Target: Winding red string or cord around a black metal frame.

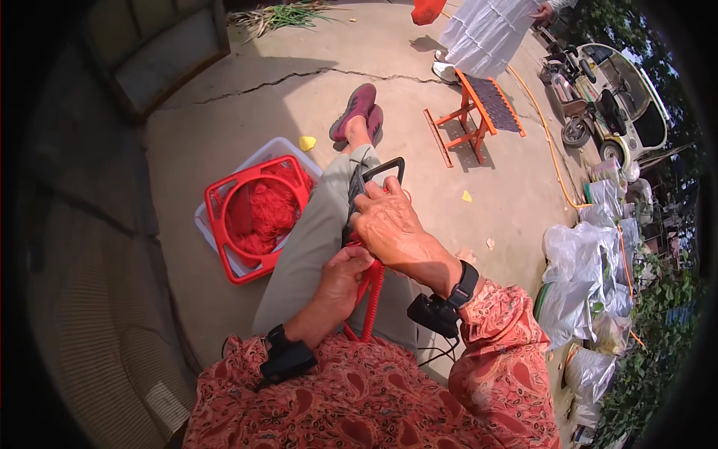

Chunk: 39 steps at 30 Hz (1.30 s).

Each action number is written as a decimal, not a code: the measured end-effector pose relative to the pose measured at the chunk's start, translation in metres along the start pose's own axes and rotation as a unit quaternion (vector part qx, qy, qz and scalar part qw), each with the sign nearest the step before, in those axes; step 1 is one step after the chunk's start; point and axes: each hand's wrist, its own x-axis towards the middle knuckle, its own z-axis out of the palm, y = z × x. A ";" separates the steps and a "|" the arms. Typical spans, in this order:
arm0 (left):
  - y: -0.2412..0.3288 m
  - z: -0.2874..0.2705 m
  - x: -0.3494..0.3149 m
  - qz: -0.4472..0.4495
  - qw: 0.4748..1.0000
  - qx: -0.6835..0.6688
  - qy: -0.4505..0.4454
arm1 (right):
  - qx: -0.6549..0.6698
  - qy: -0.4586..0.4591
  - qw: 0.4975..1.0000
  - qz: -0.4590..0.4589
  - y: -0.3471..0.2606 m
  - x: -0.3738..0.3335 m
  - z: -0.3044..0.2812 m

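Over my lap, a black frame (402, 166) with a rounded bar juts out past my legs. My right hand (400, 228) lies across its near part, fingers bent down, and their tips are partly hidden. Closer to my body, my left hand (338, 280) is closed in a pinch at a red cord (372, 299), which hangs in strands below the hands toward my lap. Exactly what the right fingers grip does not show. Left of my legs, a red plastic frame with a round opening (217, 217) sits on a white tub (200, 217), with a heap of red cord (262, 213) inside the opening.
An orange-framed folding stool (479, 112) with a dark woven seat stands ahead right. Beyond it stands a person in a white skirt (482, 34). An orange hose (550, 135) runs along the concrete toward plastic sacks (576, 262). A three-wheeled vehicle (624, 105) is parked far right.
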 end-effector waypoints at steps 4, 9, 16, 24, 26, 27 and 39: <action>-0.003 0.005 -0.002 0.020 0.999 0.007 0.037 | -0.066 -0.165 0.981 -0.082 -0.004 0.009 0.009; -0.001 0.015 -0.006 0.031 0.999 0.014 0.035 | -0.059 -0.213 0.973 -0.072 0.001 0.013 0.013; 0.008 0.019 -0.006 -0.032 0.998 0.015 -0.045 | 0.063 0.061 0.992 -0.094 0.024 -0.011 -0.004; 0.020 0.029 -0.013 -0.058 0.995 0.032 -0.068 | 0.494 0.127 0.828 0.231 0.008 -0.096 0.032; 0.020 0.030 -0.013 -0.066 0.995 0.041 -0.063 | 0.470 0.154 0.840 0.222 -0.002 -0.097 0.056; 0.020 0.029 -0.013 -0.065 0.995 0.038 -0.061 | 0.606 0.119 0.750 0.239 -0.007 -0.096 0.062; 0.019 0.026 -0.012 -0.048 0.997 0.034 -0.053 | 0.557 0.114 0.772 0.284 0.007 -0.121 0.047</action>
